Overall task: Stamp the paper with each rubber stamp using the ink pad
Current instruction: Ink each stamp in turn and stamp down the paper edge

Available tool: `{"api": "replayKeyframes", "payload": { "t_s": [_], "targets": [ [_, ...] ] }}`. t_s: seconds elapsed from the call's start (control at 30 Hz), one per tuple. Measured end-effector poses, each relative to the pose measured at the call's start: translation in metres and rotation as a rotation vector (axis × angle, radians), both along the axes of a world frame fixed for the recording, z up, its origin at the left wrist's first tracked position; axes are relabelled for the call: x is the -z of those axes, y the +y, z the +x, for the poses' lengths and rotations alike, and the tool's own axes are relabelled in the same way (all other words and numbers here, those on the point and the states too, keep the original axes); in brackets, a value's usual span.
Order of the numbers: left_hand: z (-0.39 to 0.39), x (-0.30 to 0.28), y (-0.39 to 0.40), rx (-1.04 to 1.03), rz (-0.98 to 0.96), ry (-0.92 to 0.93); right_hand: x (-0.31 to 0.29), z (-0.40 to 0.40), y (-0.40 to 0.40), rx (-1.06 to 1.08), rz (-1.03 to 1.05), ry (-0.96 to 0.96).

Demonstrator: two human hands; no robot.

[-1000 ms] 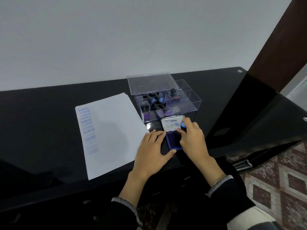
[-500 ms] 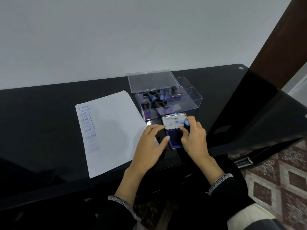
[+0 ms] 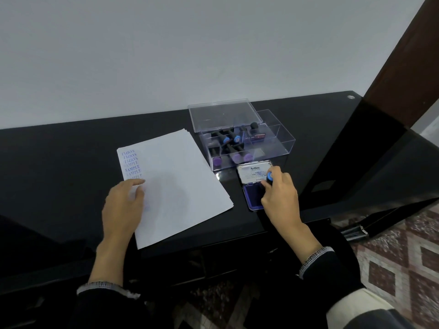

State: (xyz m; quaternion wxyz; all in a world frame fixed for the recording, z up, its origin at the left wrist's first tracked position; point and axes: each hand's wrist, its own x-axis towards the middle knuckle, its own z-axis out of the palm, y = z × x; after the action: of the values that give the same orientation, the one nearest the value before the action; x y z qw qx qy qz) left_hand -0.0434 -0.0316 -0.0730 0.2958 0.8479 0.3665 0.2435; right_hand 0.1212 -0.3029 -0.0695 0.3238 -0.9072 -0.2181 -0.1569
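Observation:
A white paper stack (image 3: pixel 180 181) lies on the black desk, with several purple "SAMPLE" prints down its left edge. My left hand (image 3: pixel 124 207) rests flat on the paper's lower left part, fingers relaxed. The ink pad (image 3: pixel 253 197) sits open to the right of the paper, its lid (image 3: pixel 251 173) tipped back. My right hand (image 3: pixel 280 198) grips a black rubber stamp with a blue cap (image 3: pixel 269 176), holding it down on the purple pad. The stamp's face is hidden.
A clear plastic box (image 3: pixel 280 138) behind the ink pad holds several more stamps with blue and purple caps; its lid (image 3: pixel 223 113) stands open at the back. The black desk (image 3: pixel 59 157) ends at a glossy side panel on the right. A patterned floor lies below.
My left hand has moved left from beside the ink pad onto the paper. My right hand stays at the pad with the stamp.

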Motion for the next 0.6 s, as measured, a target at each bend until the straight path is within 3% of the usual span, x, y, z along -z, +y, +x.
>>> {"api": "replayKeyframes", "payload": {
  "t_s": [0.27, 0.43, 0.6],
  "targets": [
    [-0.008, 0.017, 0.020, 0.047, 0.092, 0.159, 0.004, 0.003, -0.001, 0.053, 0.107, 0.128],
    [-0.009, 0.019, 0.020, 0.049, 0.111, 0.176, 0.000, 0.000, 0.000, -0.010, -0.015, -0.022],
    [-0.009, 0.013, 0.013, 0.033, 0.105, 0.116, 0.001, 0.002, -0.002, 0.025, 0.095, 0.111]
  ]
}}
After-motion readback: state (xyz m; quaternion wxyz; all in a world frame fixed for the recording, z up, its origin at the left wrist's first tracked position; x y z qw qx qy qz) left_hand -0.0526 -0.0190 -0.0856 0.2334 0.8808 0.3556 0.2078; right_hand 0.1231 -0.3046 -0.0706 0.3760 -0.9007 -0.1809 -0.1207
